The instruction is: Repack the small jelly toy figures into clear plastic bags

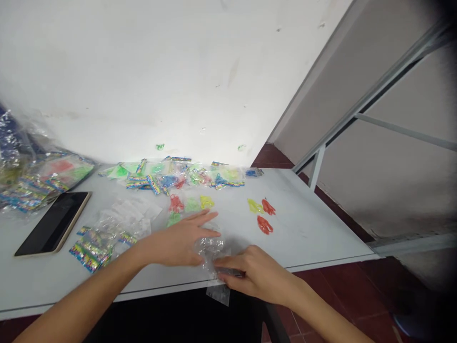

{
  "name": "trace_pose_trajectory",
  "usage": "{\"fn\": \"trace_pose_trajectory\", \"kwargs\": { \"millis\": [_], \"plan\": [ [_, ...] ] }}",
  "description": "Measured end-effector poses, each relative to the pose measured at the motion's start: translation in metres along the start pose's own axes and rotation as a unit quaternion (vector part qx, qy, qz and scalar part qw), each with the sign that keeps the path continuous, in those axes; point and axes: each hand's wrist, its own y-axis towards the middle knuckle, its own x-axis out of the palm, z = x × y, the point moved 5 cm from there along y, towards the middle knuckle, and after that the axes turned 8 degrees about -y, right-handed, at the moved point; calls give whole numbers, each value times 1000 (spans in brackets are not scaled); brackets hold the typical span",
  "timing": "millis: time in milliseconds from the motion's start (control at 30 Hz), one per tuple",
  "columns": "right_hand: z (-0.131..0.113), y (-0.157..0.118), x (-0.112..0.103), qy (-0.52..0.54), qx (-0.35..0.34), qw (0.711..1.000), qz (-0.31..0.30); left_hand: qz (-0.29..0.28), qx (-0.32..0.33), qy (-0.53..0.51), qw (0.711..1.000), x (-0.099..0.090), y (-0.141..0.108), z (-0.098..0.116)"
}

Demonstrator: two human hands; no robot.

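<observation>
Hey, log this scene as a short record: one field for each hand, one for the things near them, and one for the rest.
Left hand: open, fingers spread, against a clear plastic bag
Right hand: closed on the bag near the table edge
Things: red, yellow and green jelly toys lying loose near the hands
Rest: a heap of colorful packets, a phone, a white table, a red tile floor

Crumpled clear plastic bag (210,248)
</observation>
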Motion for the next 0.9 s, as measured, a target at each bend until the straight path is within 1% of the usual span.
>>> {"fn": "trace_pose_trajectory", "kwargs": {
  "millis": [67, 133, 233, 300, 400, 433, 500, 533, 567, 600, 633, 667, 733, 800, 900],
  "plan": [
    [11, -1, 0, -25, 14, 1000, -3, -50, -29, 54, 997, 18, 2, -6],
    [22, -3, -2, -39, 31, 999, -5, -56, -52, 115, 990, 30, 5, -13],
    [35, -5, -6, -32, 52, 998, 9, -9, -49, 196, 979, 41, 9, -19],
    [41, -7, -11, -18, 66, 997, 25, 19, -44, 225, 973, 44, 12, -22],
    [58, -6, -24, -2, 103, 994, 42, 70, -56, 201, 975, 41, 13, -26],
    [67, -4, -31, -1, 126, 991, 50, 100, -63, 174, 978, 36, 14, -26],
    [94, 0, -53, -22, 197, 974, 109, 173, -82, 96, 977, 22, 13, -26],
    [109, 1, -65, -41, 240, 959, 144, 212, -93, 46, 972, 13, 12, -25],
    [124, 4, -75, -68, 269, 946, 168, 249, -102, -12, 963, 4, 11, -25],
    [136, 8, -84, -98, 280, 939, 176, 282, -108, -77, 950, -4, 10, -25],
    [145, 14, -90, -122, 268, 940, 172, 306, -111, -147, 934, -12, 9, -26],
    [153, 19, -92, -131, 258, 945, 151, 324, -111, -218, 914, -19, 9, -26],
    [163, 27, -92, -108, 253, 955, 110, 341, -115, -340, 868, -30, 9, -28],
    [165, 32, -91, -80, 251, 961, 87, 349, -138, -422, 825, -38, 8, -33],
    [164, 36, -90, -31, 269, 961, 61, 355, -157, -507, 769, -45, 7, -43]
  ]
}}
